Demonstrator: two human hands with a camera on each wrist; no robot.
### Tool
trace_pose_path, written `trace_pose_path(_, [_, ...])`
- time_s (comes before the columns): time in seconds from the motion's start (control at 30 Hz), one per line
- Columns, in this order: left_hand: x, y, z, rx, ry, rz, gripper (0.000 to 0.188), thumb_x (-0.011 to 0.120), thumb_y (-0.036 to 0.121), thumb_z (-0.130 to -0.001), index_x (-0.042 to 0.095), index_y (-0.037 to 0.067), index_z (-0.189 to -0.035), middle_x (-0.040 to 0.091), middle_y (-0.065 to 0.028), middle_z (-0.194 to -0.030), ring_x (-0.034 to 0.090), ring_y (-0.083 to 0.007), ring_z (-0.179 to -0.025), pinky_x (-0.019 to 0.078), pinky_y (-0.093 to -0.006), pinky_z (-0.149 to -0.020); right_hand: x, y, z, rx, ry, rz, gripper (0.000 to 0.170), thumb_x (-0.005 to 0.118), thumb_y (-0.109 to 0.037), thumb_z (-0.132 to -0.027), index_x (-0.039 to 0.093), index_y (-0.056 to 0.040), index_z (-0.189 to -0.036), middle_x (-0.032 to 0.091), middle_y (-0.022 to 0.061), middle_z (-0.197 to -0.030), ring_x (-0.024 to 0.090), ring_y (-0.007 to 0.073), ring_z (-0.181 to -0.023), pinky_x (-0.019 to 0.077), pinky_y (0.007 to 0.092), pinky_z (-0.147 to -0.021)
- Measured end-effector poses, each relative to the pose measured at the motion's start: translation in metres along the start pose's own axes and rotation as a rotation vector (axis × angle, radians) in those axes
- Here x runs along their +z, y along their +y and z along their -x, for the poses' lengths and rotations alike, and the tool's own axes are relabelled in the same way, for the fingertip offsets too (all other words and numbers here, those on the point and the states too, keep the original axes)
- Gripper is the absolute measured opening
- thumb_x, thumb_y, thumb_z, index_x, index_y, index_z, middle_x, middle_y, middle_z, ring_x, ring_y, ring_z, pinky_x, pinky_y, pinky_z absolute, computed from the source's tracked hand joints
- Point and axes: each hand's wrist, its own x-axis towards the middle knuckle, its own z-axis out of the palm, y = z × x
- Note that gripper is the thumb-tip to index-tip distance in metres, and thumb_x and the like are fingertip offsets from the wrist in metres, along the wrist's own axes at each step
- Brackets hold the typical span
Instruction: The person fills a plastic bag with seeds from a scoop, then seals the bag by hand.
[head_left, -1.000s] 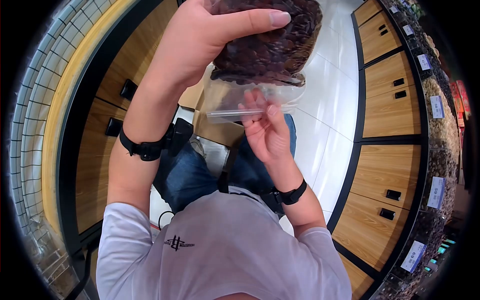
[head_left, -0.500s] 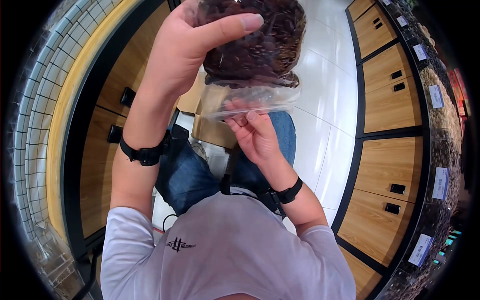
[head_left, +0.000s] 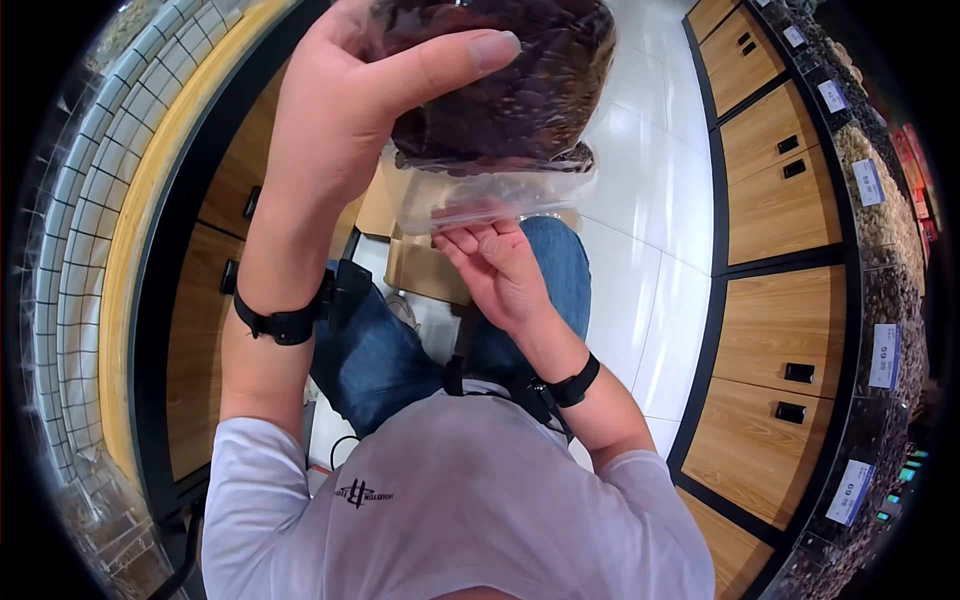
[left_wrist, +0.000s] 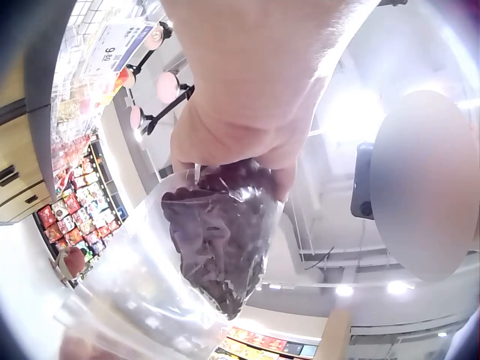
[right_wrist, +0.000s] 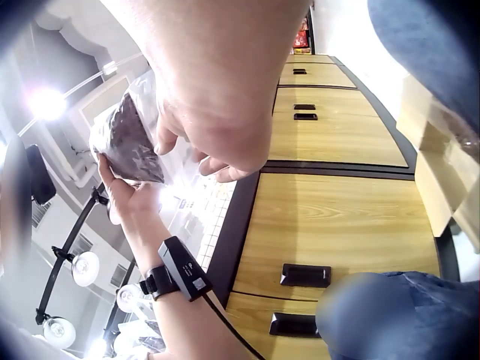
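Observation:
A clear zip bag (head_left: 500, 195) packed with dark, flat, seed-like pieces (head_left: 500, 110) hangs in front of my chest. Its filled part is uppermost and its zip end points down toward me. My left hand (head_left: 345, 100) grips the filled part from the side, thumb lying across the front. The left wrist view shows that hand (left_wrist: 240, 112) over the dark contents (left_wrist: 217, 240). At the zip strip, my right hand (head_left: 500, 265) pinches the edge between thumb and fingers, some fingertips showing through the plastic. In the right wrist view the right hand (right_wrist: 217, 127) overlaps the bag (right_wrist: 127, 135).
Below the bag, an open cardboard box (head_left: 425, 268) sits on the floor by my legs (head_left: 365, 340). Wooden cabinets (head_left: 770, 320) with black handles line the right, bins with price labels (head_left: 884, 355) above them. A tiled, wood-edged counter (head_left: 115, 250) runs along the left.
My right hand has slid leftward along the zip strip. The left hand and the bag have shifted a little to the left as well.

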Motion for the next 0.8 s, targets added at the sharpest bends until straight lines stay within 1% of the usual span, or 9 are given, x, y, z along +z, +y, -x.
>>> trace_pose_path(0.2, [-0.005, -0.009, 0.002, 0.071, -0.019, -0.032, 0.053, 0.077, 0.003, -0.079, 0.058, -0.005, -0.128, 0.069, -0.0124, -0.118, 0.066, -0.0178, -0.106, 0.0496, -0.0319, -0.097, 0.009, -0.002, 0.002, -0.006, 0.025, -0.020, 0.051, 0.076, -0.021, -0.088, 0.054, -0.0063, -0.131, 0.063, 0.0057, -0.124, 0.055, 0.0231, -0.124, 0.0387, 0.0451, -0.113])
trace_pose_path(0.27, [-0.008, -0.015, 0.005, 0.049, -0.026, -0.029, 0.058, 0.080, 0.007, -0.079, 0.056, -0.005, -0.130, 0.069, -0.0127, -0.118, 0.065, -0.0182, -0.108, 0.0492, -0.0327, -0.099, 0.002, 0.000, 0.002, -0.008, -0.032, -0.004, 0.052, 0.076, -0.021, -0.088, 0.054, -0.0060, -0.132, 0.063, 0.0072, -0.125, 0.056, 0.0244, -0.123, 0.0399, 0.0446, -0.111])
trace_pose_path(0.3, [-0.015, -0.018, 0.007, 0.095, 0.046, -0.288, 0.047, 0.074, 0.015, -0.086, 0.059, -0.001, -0.127, 0.070, -0.0092, -0.114, 0.067, -0.0170, -0.103, 0.0515, -0.0312, -0.094, 0.001, 0.001, 0.003, -0.008, -0.034, -0.001, 0.052, 0.076, -0.021, -0.088, 0.054, -0.0060, -0.132, 0.063, 0.0072, -0.125, 0.056, 0.0244, -0.123, 0.0399, 0.0446, -0.111])
trace_pose_path(0.4, [-0.021, -0.024, 0.008, 0.046, 0.081, -0.260, 0.051, 0.075, 0.012, -0.082, 0.058, -0.002, -0.128, 0.069, -0.0099, -0.116, 0.067, -0.0180, -0.104, 0.0506, -0.0318, -0.096, -0.001, 0.000, 0.004, -0.015, -0.025, 0.017, 0.052, 0.077, -0.022, -0.087, 0.054, -0.0060, -0.131, 0.063, 0.0089, -0.125, 0.057, 0.0254, -0.123, 0.0405, 0.0448, -0.111])
trace_pose_path(0.47, [-0.013, -0.019, 0.011, 0.021, 0.047, -0.267, 0.051, 0.075, 0.012, -0.083, 0.057, -0.002, -0.128, 0.069, -0.0108, -0.116, 0.067, -0.0183, -0.105, 0.0506, -0.0318, -0.096, -0.003, 0.000, 0.003, -0.014, -0.010, -0.055, 0.039, 0.069, -0.006, -0.089, 0.056, -0.0073, -0.126, 0.063, 0.0129, -0.126, 0.058, 0.0286, -0.121, 0.0405, 0.0440, -0.109])
trace_pose_path(0.53, [-0.013, -0.023, 0.011, 0.069, 0.132, -0.135, 0.045, 0.079, 0.006, -0.080, 0.062, -0.002, -0.122, 0.071, -0.0082, -0.108, 0.068, -0.0152, -0.097, 0.0540, -0.0294, -0.089, -0.010, 0.001, 0.002, -0.034, -0.006, -0.044, 0.038, 0.069, -0.006, -0.089, 0.057, -0.0075, -0.125, 0.064, 0.0136, -0.125, 0.059, 0.0292, -0.120, 0.0415, 0.0441, -0.108])
trace_pose_path(0.67, [-0.026, -0.031, 0.014, -0.074, 0.167, -0.034, 0.043, 0.076, 0.010, -0.084, 0.060, -0.003, -0.121, 0.070, -0.0087, -0.109, 0.067, -0.0162, -0.097, 0.0539, -0.0299, -0.089, -0.013, -0.005, 0.005, -0.085, 0.043, -0.095, 0.036, 0.069, -0.009, -0.089, 0.057, -0.0070, -0.122, 0.065, 0.0157, -0.121, 0.060, 0.0312, -0.119, 0.0432, 0.0452, -0.106])
trace_pose_path(0.73, [-0.030, -0.033, 0.015, -0.062, 0.195, -0.007, 0.037, 0.072, 0.012, -0.089, 0.061, -0.003, -0.121, 0.070, -0.0092, -0.109, 0.067, -0.0167, -0.097, 0.0547, -0.0311, -0.089, -0.011, -0.017, 0.006, -0.112, 0.071, -0.070, 0.033, 0.069, -0.011, -0.089, 0.059, -0.0066, -0.120, 0.066, 0.0168, -0.118, 0.061, 0.0329, -0.117, 0.0448, 0.0462, -0.105])
trace_pose_path(0.8, [-0.038, -0.037, 0.018, -0.133, 0.259, 0.234, 0.032, 0.068, 0.013, -0.093, 0.061, -0.002, -0.120, 0.070, -0.0103, -0.110, 0.068, -0.0180, -0.098, 0.0554, -0.0325, -0.089, -0.013, -0.026, 0.008, -0.157, 0.038, 0.017, 0.031, 0.068, -0.009, -0.089, 0.059, -0.0052, -0.119, 0.067, 0.0174, -0.115, 0.063, 0.0333, -0.114, 0.0462, 0.0466, -0.104])
